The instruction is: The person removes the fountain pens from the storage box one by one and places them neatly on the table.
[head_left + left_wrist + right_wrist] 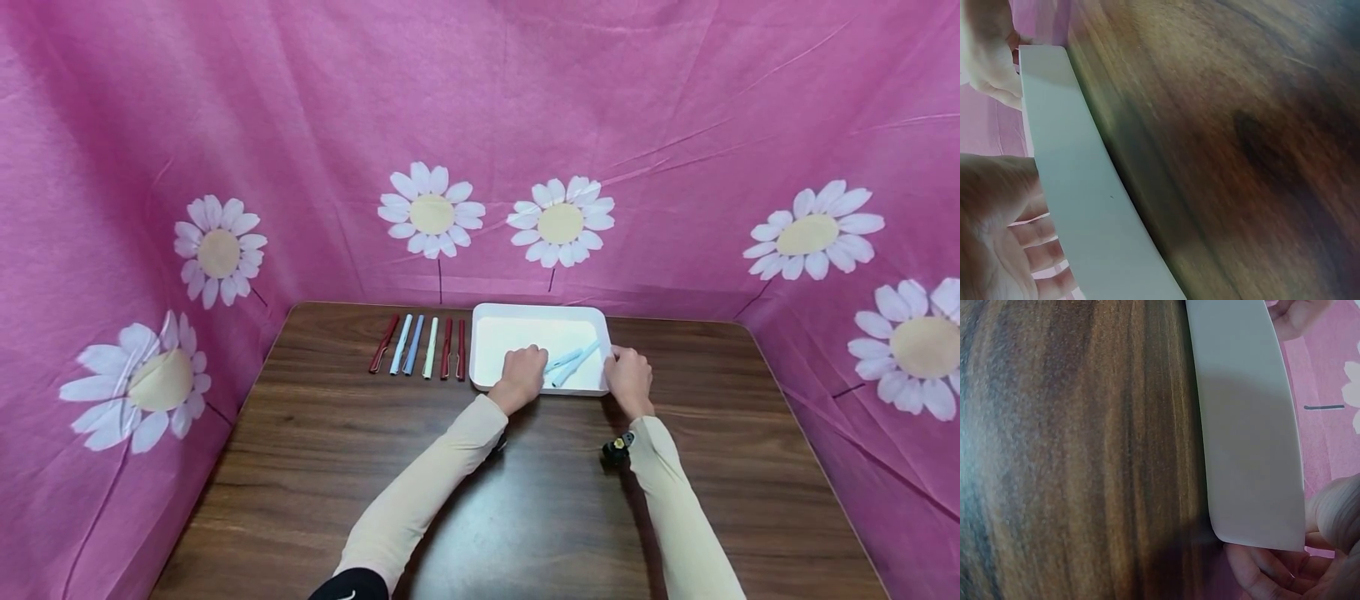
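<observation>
A white rectangular tray (540,314) sits near the table's far edge, two light-blue pen-like sticks (576,364) lying in its right part. Over its front wall reaches my left hand (523,375), beside the left end of the shorter stick; I cannot tell whether it pinches that stick. In the left wrist view, bent fingers (1041,253) show behind the tray wall (1088,181). My right hand (630,377) grips the tray's right side near the front corner. The right wrist view shows fingers (1260,572) at the corner's underside and the thumb by the rim.
Left of the tray, several slim sticks stand in a row on the wooden table (315,467): dark red (384,343), light blue (401,344), blue (413,345), light green (431,348) and more dark red (461,350). A pink flowered cloth (495,100) hangs behind and at both sides.
</observation>
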### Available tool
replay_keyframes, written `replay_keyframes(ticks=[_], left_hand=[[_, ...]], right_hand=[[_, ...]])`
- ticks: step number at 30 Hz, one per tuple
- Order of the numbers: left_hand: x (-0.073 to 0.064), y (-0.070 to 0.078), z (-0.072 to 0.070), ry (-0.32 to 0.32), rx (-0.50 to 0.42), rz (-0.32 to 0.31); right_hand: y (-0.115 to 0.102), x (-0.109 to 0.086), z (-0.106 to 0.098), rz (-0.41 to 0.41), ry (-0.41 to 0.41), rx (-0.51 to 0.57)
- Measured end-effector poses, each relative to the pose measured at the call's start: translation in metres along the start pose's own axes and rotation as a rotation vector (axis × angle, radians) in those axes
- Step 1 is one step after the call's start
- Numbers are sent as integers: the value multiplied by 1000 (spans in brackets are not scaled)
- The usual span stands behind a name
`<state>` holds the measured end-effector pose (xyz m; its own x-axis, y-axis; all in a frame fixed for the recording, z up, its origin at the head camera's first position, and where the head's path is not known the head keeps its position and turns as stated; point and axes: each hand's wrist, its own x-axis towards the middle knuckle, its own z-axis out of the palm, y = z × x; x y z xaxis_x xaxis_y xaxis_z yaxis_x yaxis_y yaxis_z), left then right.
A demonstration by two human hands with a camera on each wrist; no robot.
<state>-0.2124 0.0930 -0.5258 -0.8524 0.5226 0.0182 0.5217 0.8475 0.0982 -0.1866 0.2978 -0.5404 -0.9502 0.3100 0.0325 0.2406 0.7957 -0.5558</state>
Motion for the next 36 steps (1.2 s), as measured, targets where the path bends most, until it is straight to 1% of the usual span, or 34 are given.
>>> replay_keyframes(ticks=[6, 10, 15, 20, 23, 27, 36], left_hand=[[0, -4, 2, -13, 60, -40], [-1, -8, 2, 8, 102, -56], [-3, -13, -2, 34, 134, -47], [-3, -17, -6, 61, 158, -28], [-4, -21, -8, 74, 169, -25], [-6, -27, -10, 81, 180, -29], [-11, -42, -12, 129, 159, -42]], right_hand=[[0, 0, 0, 10, 6, 4], [0, 1, -1, 12, 0, 10], [0, 2, 0, 5, -7, 15], [1, 2, 1, -12, 24, 24], [2, 2, 1, -18, 35, 27], [2, 1, 1, -13, 23, 28], [2, 0, 1, -9, 13, 24]])
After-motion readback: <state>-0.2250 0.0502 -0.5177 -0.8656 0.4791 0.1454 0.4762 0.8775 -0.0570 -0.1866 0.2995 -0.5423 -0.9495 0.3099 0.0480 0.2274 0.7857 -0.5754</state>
